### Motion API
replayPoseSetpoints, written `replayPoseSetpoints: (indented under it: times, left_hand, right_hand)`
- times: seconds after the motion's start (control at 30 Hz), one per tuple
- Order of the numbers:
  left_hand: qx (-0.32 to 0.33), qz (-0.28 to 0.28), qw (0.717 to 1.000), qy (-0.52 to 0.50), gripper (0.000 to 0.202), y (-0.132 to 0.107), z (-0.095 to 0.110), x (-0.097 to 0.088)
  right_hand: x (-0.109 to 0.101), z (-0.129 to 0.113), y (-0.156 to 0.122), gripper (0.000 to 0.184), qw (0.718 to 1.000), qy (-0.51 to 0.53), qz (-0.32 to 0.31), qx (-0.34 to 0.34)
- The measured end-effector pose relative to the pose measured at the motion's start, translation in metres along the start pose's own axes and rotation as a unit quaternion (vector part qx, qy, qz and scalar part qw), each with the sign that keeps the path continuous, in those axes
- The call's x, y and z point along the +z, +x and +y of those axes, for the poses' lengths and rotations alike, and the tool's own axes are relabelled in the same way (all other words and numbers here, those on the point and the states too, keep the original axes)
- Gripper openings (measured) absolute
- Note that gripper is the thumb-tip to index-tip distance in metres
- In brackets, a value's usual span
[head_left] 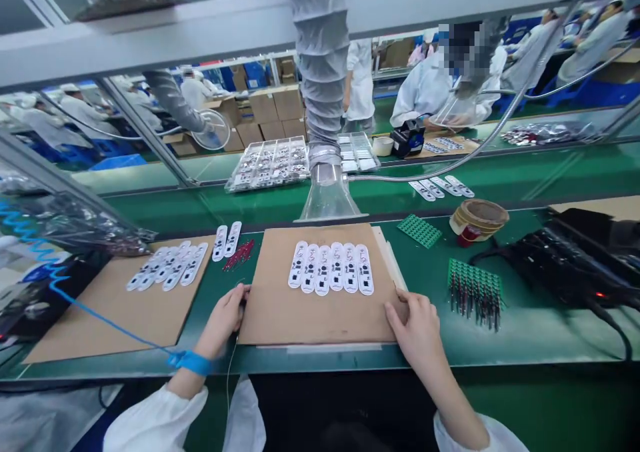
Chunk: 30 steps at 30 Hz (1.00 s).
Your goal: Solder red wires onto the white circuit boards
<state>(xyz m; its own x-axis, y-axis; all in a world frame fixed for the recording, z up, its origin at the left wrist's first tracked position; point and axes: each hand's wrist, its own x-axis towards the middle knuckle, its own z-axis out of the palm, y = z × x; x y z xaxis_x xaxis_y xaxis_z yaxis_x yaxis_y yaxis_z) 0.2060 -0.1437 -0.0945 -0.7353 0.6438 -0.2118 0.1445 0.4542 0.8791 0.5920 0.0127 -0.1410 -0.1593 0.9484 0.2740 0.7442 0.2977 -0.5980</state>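
A brown cardboard sheet (310,322) lies in front of me, with several white oblong circuit boards (324,270) side by side in a row on it. My left hand (226,320), wearing a blue wrist strap (193,362), grips the sheet's left edge with fingers curled. Something dark shows under those fingers, too small to name. At the opposite edge, my right hand (419,322) has its thumb on top of the cardboard and its fingers along the side. Beyond my left hand are two more white boards (227,241) and a small pile of red parts (239,255).
A fume duct hood (331,195) hangs behind the sheet. Left is another cardboard (100,312) bearing boards. Right are green perforated boards (420,231), one with dark-red leads (475,299), a round tub (479,219) and black equipment (570,259). A co-worker (425,89) sits opposite.
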Motion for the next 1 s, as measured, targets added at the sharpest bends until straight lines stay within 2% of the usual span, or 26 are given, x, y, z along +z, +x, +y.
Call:
replayPoseSetpoints:
  times: [0.1, 0.27, 0.37, 0.43, 0.5, 0.63, 0.7, 0.73, 0.8, 0.87, 0.93, 1.0]
  left_hand:
    - [-0.005, 0.021, 0.999, 0.030, 0.054, 0.000, 0.005, 0.005]
    - [-0.026, -0.002, 0.999, 0.029, 0.058, 0.005, 0.016, 0.008]
    - [-0.043, -0.011, 0.999, 0.020, 0.058, 0.025, 0.022, 0.013]
    - [-0.059, -0.003, 0.998, 0.016, 0.055, 0.047, 0.030, 0.019]
    - [-0.060, -0.003, 0.998, 0.012, 0.051, 0.076, 0.043, 0.029]
    - [-0.036, -0.066, 0.997, -0.008, 0.047, 0.135, 0.080, 0.046]
    - [-0.036, -0.083, 0.996, -0.020, 0.047, 0.150, 0.093, 0.047]
    - [-0.039, -0.087, 0.995, -0.025, 0.048, 0.151, 0.095, 0.045]
    - [-0.046, -0.090, 0.994, -0.028, 0.051, 0.139, 0.091, 0.034]
    - [-0.059, -0.081, 0.995, -0.012, 0.058, 0.112, 0.077, 0.020]
    - [-0.077, -0.049, 0.996, 0.024, 0.062, 0.077, 0.059, 0.008]
    - [-0.068, -0.042, 0.996, 0.035, 0.065, 0.045, 0.045, 0.003]
  right_hand:
    - [-0.007, 0.002, -0.002, 0.056, 0.994, 0.101, -0.010, 0.051]
    - [-0.014, -0.001, -0.008, 0.069, 0.961, 0.192, -0.067, 0.188]
    - [-0.009, -0.005, 0.008, 0.072, 0.951, 0.224, -0.070, 0.202]
    - [-0.001, -0.007, 0.034, 0.070, 0.954, 0.225, -0.081, 0.184]
    - [0.008, -0.011, 0.073, 0.068, 0.960, 0.213, -0.093, 0.156]
    - [0.027, -0.024, 0.157, 0.060, 0.962, 0.232, -0.093, 0.111]
    - [0.032, -0.032, 0.180, 0.061, 0.958, 0.251, -0.096, 0.097]
    - [0.032, -0.034, 0.183, 0.061, 0.956, 0.259, -0.098, 0.093]
    - [0.027, -0.037, 0.171, 0.062, 0.951, 0.272, -0.114, 0.090]
    - [0.015, -0.034, 0.142, 0.060, 0.942, 0.285, -0.146, 0.101]
    - [-0.002, -0.024, 0.112, 0.063, 0.922, 0.292, -0.188, 0.170]
    - [-0.020, -0.011, 0.093, 0.063, 0.908, 0.282, -0.220, 0.217]
